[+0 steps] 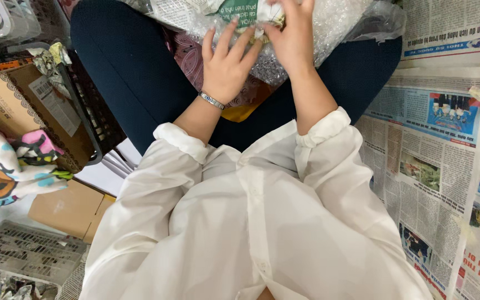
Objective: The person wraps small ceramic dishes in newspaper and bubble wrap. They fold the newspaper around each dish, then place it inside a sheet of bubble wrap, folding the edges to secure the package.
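Bubble-wrapped bundle (284, 28), clear and crinkled, pressed under both hands' spread fingers (234, 39).

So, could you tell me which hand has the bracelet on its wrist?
The left hand: a silver bracelet circles its wrist, while the right hand has a bare wrist.

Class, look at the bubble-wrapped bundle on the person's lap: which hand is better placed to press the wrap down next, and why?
Probably the right hand: it lies flat on top of the bubble-wrapped bundle, near its middle. The left hand sits at the near edge with fingers spread, only its fingertips on the wrap.
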